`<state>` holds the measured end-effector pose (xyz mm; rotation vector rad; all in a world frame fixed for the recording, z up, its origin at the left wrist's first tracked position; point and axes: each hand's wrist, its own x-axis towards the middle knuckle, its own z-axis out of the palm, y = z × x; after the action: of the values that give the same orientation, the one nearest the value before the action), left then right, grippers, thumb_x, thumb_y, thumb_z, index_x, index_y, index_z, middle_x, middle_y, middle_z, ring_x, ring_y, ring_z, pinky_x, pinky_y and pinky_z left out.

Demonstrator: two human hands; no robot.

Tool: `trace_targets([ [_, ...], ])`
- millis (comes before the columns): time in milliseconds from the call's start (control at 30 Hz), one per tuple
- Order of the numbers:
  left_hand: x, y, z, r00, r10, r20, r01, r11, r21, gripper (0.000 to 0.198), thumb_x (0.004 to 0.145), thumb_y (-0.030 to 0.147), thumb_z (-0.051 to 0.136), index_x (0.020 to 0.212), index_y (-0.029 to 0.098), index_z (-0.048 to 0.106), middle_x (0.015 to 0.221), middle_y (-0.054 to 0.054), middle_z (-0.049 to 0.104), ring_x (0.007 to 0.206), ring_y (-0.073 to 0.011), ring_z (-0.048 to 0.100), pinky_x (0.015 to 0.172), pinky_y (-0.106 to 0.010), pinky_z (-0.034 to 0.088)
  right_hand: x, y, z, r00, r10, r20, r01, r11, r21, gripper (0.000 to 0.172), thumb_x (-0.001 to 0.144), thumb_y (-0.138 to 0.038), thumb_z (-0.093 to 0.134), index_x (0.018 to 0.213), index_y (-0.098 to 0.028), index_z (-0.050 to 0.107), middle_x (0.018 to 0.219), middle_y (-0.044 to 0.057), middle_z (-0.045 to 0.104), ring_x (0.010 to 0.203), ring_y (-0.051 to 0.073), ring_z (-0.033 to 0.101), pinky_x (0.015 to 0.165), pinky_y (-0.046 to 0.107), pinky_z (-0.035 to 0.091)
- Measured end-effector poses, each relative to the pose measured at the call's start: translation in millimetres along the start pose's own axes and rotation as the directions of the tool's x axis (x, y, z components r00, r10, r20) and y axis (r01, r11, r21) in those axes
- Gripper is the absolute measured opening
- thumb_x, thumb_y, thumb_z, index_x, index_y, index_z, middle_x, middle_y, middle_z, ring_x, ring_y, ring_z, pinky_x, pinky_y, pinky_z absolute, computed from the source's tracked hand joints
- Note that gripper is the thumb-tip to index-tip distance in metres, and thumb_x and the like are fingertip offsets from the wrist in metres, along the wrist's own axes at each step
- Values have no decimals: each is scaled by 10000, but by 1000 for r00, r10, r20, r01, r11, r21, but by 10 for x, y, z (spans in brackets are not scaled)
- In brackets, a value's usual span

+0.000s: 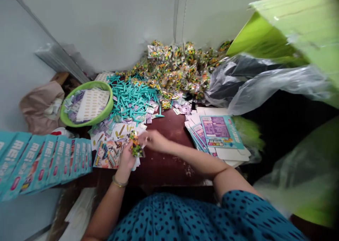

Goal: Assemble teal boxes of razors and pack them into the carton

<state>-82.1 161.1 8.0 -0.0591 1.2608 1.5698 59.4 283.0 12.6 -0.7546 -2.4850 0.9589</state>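
Observation:
A small clear bag of orange, green and black pieces point(136, 146) is held upright in my left hand point(127, 157), whose fingers are closed round its left side. Just right of the bag's top is my right hand point(155, 141), its fingers pinched together; motion blur hides what, if anything, is between them. Under and beside my left hand lie printed sheets point(108, 154) with pictures of colourful pieces. Behind the hands is a heap of teal stick-like tools point(132, 96), with small purple-and-white packets point(182, 108) scattered round it.
Many bagged pieces point(180, 70) are piled against the wall. A green basket point(109, 108) holds packets and white sheets. Flat teal-and-purple boxes point(219, 131) lie right, teal boxes point(50, 161) stand in a row left. Clear plastic point(254, 89) and a green carton point(286, 25) are at the right.

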Motion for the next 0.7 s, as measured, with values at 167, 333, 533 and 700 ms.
trace_targets([
  [167, -112, -76, -116, 996, -79, 35, 82, 992, -94, 231, 907, 172, 661, 1135, 147, 688, 1021, -87, 790, 914, -203, 777, 870, -324, 629, 615, 751, -606, 979, 203, -23, -201, 942, -268, 334, 934, -31, 485, 1166, -84, 720, 1195, 218, 703, 1168, 297, 610, 1042, 414, 492],
  [333, -193, -290, -81, 998, 44, 53, -41, 997, -59, 228, 874, 199, 741, 1091, 163, 678, 955, -51, 789, 857, -159, 767, 880, -293, 601, 71, 590, -216, 997, 50, -61, -64, 966, -249, 348, 1025, -180, 494, 1334, -109, 640, 1277, 187, 669, 1186, 269, 585, 1062, 404, 486],
  [533, -219, -415, 29, 991, -28, 133, 22, 999, 46, 230, 836, 263, 789, 1012, 146, 700, 911, -54, 791, 950, -198, 766, 889, -286, 590, -884, -279, 454, 896, -440, 61, 444, 889, -107, 318, 1045, -238, 489, 1286, -225, 695, 1212, 97, 728, 1133, 246, 640, 1070, 437, 502],
  [700, -329, -540, 67, 978, -69, 196, 42, 989, 139, 209, 873, 201, 719, 1075, 147, 716, 1023, -66, 797, 894, -182, 774, 838, -274, 625, -1024, 305, -451, 945, -252, -210, 241, 967, -80, 292, 1048, -348, 499, 1246, -286, 705, 1221, 41, 741, 1149, 203, 659, 1050, 373, 515],
])
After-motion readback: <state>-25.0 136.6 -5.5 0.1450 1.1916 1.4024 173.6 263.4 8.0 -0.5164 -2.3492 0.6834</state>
